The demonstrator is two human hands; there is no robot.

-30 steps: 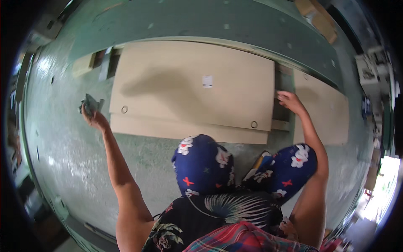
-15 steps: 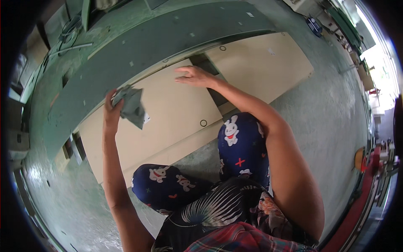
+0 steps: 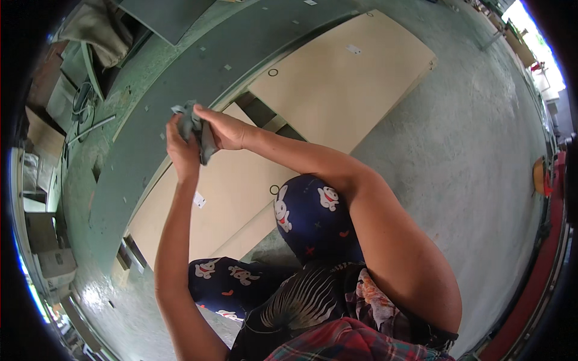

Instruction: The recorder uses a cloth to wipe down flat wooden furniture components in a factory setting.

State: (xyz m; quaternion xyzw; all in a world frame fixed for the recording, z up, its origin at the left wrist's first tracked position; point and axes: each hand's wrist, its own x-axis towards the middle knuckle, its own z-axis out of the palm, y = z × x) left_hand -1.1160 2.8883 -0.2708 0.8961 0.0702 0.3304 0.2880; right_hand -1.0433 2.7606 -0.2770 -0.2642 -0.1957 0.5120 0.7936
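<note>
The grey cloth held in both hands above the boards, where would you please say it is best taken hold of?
Take the grey cloth by its loose lower flap, coming from below and the right. That end hangs clear under the right hand, while the left hand covers the bunched middle, so only the flap offers a free grip.

Two beige boards (image 3: 343, 84), one grey cloth (image 3: 195, 129)

cloth (image 3: 195, 126): largely covered by left hand (image 3: 182, 147) and right hand (image 3: 221, 127) | lower board (image 3: 223, 198): partly hidden behind forearms and knee (image 3: 313, 216) | clutter at left rim: blurred, kind cannot be told
</note>
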